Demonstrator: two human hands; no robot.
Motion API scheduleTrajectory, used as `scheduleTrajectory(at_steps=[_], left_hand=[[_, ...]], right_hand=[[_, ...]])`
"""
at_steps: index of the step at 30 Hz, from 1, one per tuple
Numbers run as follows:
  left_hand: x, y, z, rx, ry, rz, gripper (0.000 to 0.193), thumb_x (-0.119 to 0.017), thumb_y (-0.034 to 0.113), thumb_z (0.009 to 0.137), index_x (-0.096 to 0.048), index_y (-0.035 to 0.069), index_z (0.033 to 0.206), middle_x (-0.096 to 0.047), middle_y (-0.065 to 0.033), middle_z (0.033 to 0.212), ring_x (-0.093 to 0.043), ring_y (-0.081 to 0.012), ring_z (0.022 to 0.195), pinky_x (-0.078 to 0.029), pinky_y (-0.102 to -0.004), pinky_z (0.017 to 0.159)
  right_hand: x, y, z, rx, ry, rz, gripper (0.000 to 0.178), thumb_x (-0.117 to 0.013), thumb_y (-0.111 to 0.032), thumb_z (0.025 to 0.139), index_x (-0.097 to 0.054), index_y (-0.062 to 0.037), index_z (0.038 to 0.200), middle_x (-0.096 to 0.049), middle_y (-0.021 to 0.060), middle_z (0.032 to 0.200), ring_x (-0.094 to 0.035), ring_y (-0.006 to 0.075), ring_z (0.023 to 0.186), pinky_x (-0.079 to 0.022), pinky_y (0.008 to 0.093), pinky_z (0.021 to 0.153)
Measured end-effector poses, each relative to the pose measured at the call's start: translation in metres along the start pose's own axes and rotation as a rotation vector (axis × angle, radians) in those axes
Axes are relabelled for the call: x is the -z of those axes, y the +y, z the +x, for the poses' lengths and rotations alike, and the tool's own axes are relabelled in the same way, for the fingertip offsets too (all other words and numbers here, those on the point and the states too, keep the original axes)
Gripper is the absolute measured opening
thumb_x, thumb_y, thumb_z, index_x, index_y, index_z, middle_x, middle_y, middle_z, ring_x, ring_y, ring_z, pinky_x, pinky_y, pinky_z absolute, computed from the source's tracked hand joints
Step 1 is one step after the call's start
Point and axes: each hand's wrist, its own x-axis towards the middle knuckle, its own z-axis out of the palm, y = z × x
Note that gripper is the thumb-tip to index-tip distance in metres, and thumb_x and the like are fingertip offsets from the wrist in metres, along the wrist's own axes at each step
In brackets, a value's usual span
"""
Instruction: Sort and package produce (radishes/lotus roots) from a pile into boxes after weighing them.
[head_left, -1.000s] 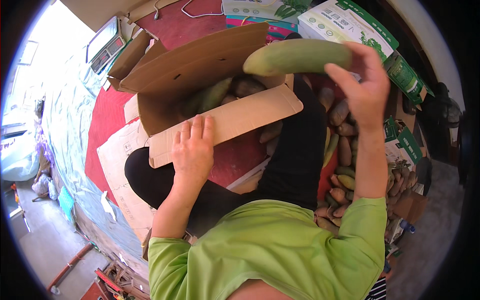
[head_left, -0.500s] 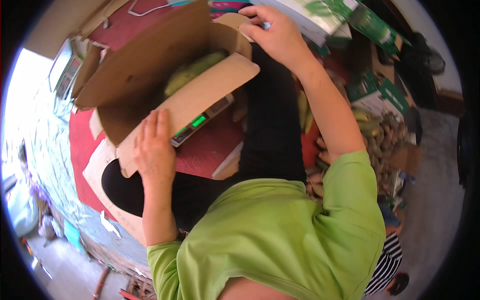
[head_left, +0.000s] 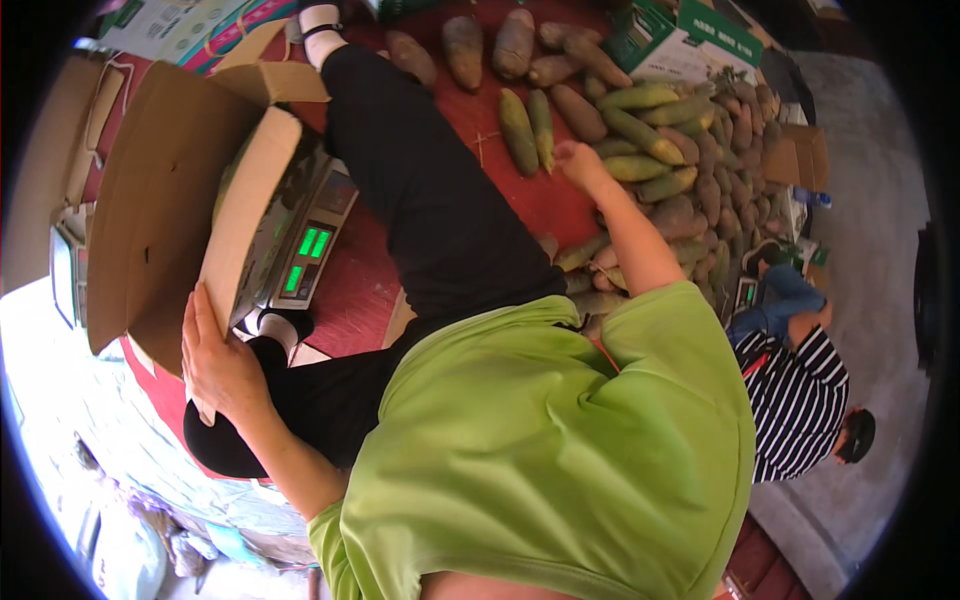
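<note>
swung right hand (head_left: 580, 165) from the carton (head_left: 150, 220) to beside 2 long green vegetables (head_left: 517, 130) near the pile (head_left: 690, 150), with fingers half-curled, too blurred to tell any hold; so steadied the flap (head_left: 250, 210) with only the left hand (head_left: 222, 370), nearly straight-fingered

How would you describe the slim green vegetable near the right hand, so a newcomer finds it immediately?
Right of the black-trousered leg lies the vegetable pile. Near the pile's left edge, by the right hand, the slim green vegetable lies on the red covering. It is narrower than the green neighbour on its left.
</note>
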Motion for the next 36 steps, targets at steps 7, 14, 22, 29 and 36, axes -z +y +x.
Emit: scheduleTrajectory(at_steps=[7, 14, 22, 29, 36], left_hand=[[-0.014, 0.008, 0.003, -0.034, 0.019, 0.033, 0.055, -0.052, -0.001, 0.078, -0.052, 0.019, 0.129, -0.059, -0.0039, 0.123, -0.060, -0.0283, 0.104, -0.049, -0.0411, 0.084], [-0.020, 0.007, 0.005, -0.091, 0.070, 0.047, 0.058, -0.052, -0.004, 0.076, -0.052, 0.020, 0.129, -0.059, -0.0048, 0.122, -0.061, -0.0283, 0.102, -0.051, -0.0410, 0.081], [-0.020, 0.002, 0.001, -0.110, 0.140, 0.057, 0.054, -0.053, -0.003, 0.076, -0.054, 0.017, 0.126, -0.060, -0.0058, 0.121, -0.060, -0.0287, 0.103, -0.049, -0.0398, 0.083], [-0.017, 0.007, 0.002, -0.032, 0.068, -0.003, 0.054, -0.050, -0.003, 0.073, -0.055, 0.014, 0.124, -0.058, -0.0068, 0.122, -0.056, -0.0289, 0.110, -0.043, -0.0398, 0.092], [-0.011, 0.005, 0.001, -0.037, 0.043, 0.004, 0.051, -0.052, -0.001, 0.073, -0.054, 0.011, 0.123, -0.057, -0.0070, 0.122, -0.055, -0.0276, 0.112, -0.043, -0.0397, 0.093]], right_hand=[[-0.062, 0.086, -0.084, -0.386, -0.264, 0.007, 0.033, -0.074, -0.016, 0.072, -0.064, -0.0039, 0.101, -0.067, 0.0134, 0.091, -0.064, 0.0273, 0.092, -0.049, 0.0351, 0.079], [-0.121, 0.113, -0.113, -0.468, -0.152, 0.067, 0.057, -0.077, -0.024, 0.069, -0.056, -0.0017, 0.117, -0.062, 0.0185, 0.112, -0.059, 0.0304, 0.107, -0.047, 0.0369, 0.089], [-0.145, 0.069, -0.100, -0.608, -0.191, 0.181, 0.085, -0.081, -0.032, 0.061, -0.042, -0.0042, 0.131, -0.052, 0.0227, 0.125, -0.051, 0.0350, 0.117, -0.044, 0.0402, 0.096], [-0.149, 0.061, -0.093, -0.465, -0.130, 0.024, 0.075, -0.082, -0.027, 0.057, -0.046, -0.0097, 0.120, -0.054, 0.0205, 0.116, -0.053, 0.0376, 0.111, -0.046, 0.0433, 0.090], [-0.073, 0.006, -0.057, -0.011, 0.225, 0.075, 0.071, -0.084, -0.010, 0.052, -0.049, -0.0080, 0.113, -0.055, 0.0179, 0.110, -0.054, 0.0375, 0.102, -0.045, 0.0427, 0.089]])
